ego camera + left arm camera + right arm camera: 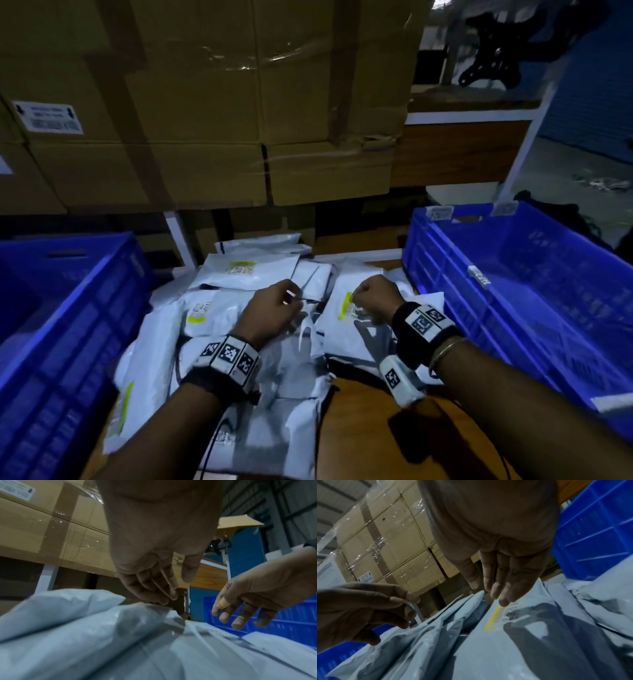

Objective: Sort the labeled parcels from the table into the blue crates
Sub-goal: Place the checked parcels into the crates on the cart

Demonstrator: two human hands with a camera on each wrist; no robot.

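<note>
A heap of white plastic mailer parcels [239, 342] lies on the wooden table [370, 431] between two blue crates. My left hand [277, 308] hovers over the middle of the heap; in the left wrist view its fingers [154, 588] hang loosely curled just above a crumpled parcel [102, 635] and hold nothing. My right hand [373, 296] reaches down with straight fingers [501, 591]. Their tips meet a parcel [505, 649] beside its yellow-edged label [493, 618]. That parcel [337, 337] lies at the right of the heap.
The left blue crate [68, 325] and right blue crate [513, 308] flank the heap. Stacked cardboard boxes [205, 102] wrapped in film rise right behind the table. A thin black cable [212, 442] trails over the near parcels.
</note>
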